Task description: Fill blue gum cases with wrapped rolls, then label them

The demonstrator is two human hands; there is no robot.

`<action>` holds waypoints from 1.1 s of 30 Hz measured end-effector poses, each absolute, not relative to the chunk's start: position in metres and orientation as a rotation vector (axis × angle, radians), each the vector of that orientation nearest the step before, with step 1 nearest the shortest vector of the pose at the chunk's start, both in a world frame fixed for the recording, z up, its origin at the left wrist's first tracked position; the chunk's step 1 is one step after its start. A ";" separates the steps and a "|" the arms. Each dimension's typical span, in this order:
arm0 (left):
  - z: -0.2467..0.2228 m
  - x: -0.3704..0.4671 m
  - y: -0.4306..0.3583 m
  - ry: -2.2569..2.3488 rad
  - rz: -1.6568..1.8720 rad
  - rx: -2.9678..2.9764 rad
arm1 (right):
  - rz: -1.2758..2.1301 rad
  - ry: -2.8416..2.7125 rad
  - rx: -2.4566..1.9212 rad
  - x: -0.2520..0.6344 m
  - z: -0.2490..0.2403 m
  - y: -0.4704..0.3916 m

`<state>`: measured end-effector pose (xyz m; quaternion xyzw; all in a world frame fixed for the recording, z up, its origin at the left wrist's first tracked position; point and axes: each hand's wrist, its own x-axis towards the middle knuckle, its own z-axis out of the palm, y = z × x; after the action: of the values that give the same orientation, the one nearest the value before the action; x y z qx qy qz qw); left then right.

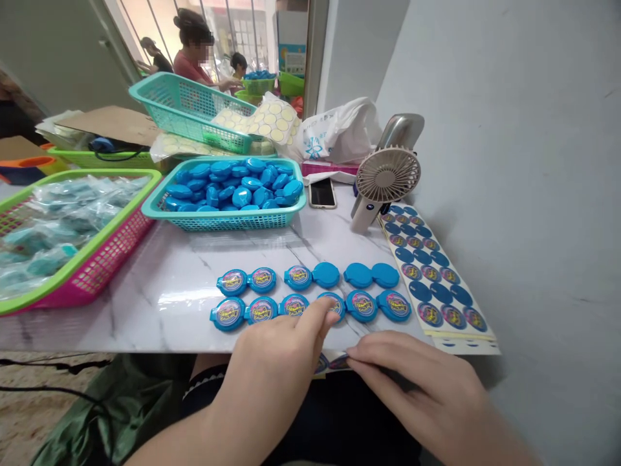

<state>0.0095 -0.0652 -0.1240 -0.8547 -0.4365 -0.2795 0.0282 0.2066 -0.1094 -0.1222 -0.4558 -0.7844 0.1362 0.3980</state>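
My left hand (284, 346) is closed, its thumb and finger near a blue round case with a sticker (334, 303) in the front row. Whatever those fingers hold is hidden. With pinched fingertips, my right hand (417, 372) grips a strip of round stickers (336, 360) at the table's front edge. The strip's left end disappears behind my left hand. Joined blue cases lie in two rows; the front ones carry colourful round labels (363, 304). In the back row, the right-hand pair of cases (371, 275) is plain blue.
Sticker sheets (434, 272) lie at the right by the wall, behind them a handheld fan (388, 175). A phone (323, 193) rests beside a turquoise basket (233, 223) of blue cases. At left, a green-and-pink basket (104, 262) holds bagged pieces. People (191, 61) sit beyond the window.
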 end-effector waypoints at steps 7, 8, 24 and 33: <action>-0.131 0.018 -0.048 -1.488 -0.612 -2.669 | 0.220 -2.056 -1.148 0.214 -0.133 -0.104; -0.132 0.018 -0.046 -1.512 -0.576 -2.689 | 0.219 -2.057 -1.148 0.214 -0.134 -0.103; -0.136 0.012 -0.040 -1.675 -0.352 -2.707 | 0.217 -2.128 -1.166 0.208 -0.138 -0.098; -0.133 0.012 -0.034 -1.788 -0.223 -2.699 | 0.198 -2.141 -1.112 0.204 -0.134 -0.097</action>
<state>0.0121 -0.0337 -0.1327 -0.8306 -0.5502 -0.0686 -0.0518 0.2037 -0.0970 -0.1341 -0.4297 -0.8277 0.0765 0.3526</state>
